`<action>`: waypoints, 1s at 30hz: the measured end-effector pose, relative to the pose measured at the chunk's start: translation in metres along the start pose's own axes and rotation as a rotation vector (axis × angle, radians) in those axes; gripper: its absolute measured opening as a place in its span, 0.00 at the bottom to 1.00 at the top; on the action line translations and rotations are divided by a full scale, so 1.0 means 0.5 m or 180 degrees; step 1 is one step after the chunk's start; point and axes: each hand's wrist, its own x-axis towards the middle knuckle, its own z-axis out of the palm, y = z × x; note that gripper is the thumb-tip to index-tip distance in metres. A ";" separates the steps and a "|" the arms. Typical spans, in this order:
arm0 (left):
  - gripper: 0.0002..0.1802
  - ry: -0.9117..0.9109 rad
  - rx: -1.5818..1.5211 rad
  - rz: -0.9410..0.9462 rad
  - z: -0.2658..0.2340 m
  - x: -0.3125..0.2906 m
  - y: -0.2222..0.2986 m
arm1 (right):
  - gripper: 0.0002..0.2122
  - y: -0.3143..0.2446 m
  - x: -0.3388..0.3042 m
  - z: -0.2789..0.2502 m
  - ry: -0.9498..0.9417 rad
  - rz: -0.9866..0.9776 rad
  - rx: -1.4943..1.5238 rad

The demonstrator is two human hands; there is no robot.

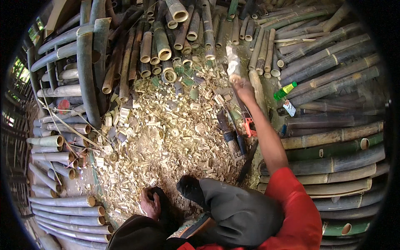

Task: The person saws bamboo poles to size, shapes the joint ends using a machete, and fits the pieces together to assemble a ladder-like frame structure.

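Observation:
Stretched far forward, my right hand (243, 88) is curled beside the near end of a pale, rough log (233, 62). What its fingers grip is hidden and slightly blurred. Just below that hand lies a saw with an orange handle (250, 127). To its left, a dark-bladed knife (223, 121) and other dark-handled tools rest on the chips. My left hand (151, 205) is down low by my black-covered foot (160, 195), its fingers bent inward; whether anything is in them cannot be made out.
Pale bamboo chips (162, 141) cover the ground in front of me. Bamboo tubes (162, 46) are stacked ahead, more poles (333, 137) lie to the right, and cut tubes (66, 212) to the left. A green bottle (285, 90) sits on the right-hand poles.

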 end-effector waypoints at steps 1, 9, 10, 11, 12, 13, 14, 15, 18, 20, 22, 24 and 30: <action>0.15 0.0090 0.0027 -0.0055 -0.010 -0.005 -0.007 | 0.14 -0.033 -0.056 0.019 -0.0214 -0.0283 -0.0059; 0.10 0.0044 -0.0057 0.0175 -0.006 -0.001 -0.022 | 0.16 0.080 -0.661 0.096 -0.2478 0.0502 0.1670; 0.10 0.0060 0.0049 0.0153 -0.009 0.000 -0.037 | 0.23 0.035 -0.696 0.056 -0.3052 0.0766 0.1876; 0.10 0.0050 0.0139 0.0176 -0.009 -0.001 -0.044 | 0.23 0.025 -0.739 0.031 -0.3173 0.0840 0.1911; 0.11 0.0134 0.0151 0.0219 -0.002 0.000 -0.057 | 0.23 0.029 -0.771 0.031 -0.3125 0.0849 0.1929; 0.12 -0.0018 0.0292 0.0148 0.007 0.004 -0.070 | 0.24 0.047 -0.806 0.036 -0.2982 0.0887 0.1937; 0.14 -0.0079 0.0515 0.0286 0.009 0.007 -0.069 | 0.24 0.072 -0.834 0.044 -0.2779 0.0934 0.1932; 0.15 -0.0066 0.0731 0.0403 -0.001 0.009 -0.066 | 0.25 0.088 -0.845 0.066 -0.2628 0.0920 0.1920; 0.19 -0.0244 0.0266 0.0612 0.065 0.040 -0.189 | 0.26 0.147 -0.883 0.079 -0.2123 0.1078 0.1862; 0.16 -0.0157 0.0323 0.0607 0.105 0.068 -0.243 | 0.27 0.177 -0.910 0.078 -0.1923 0.1190 0.1889; 0.15 -0.0083 0.0439 0.0607 0.112 0.127 -0.286 | 0.28 0.193 -0.929 0.075 -0.1790 0.1229 0.1941; 0.13 -0.0159 0.0542 0.0545 0.073 0.217 -0.296 | 0.29 0.187 -0.928 0.078 -0.1713 0.1182 0.1962; 0.10 -0.0913 0.0473 0.1528 0.039 0.443 -0.071 | 0.32 0.245 -0.994 0.022 -0.1121 0.1304 0.1895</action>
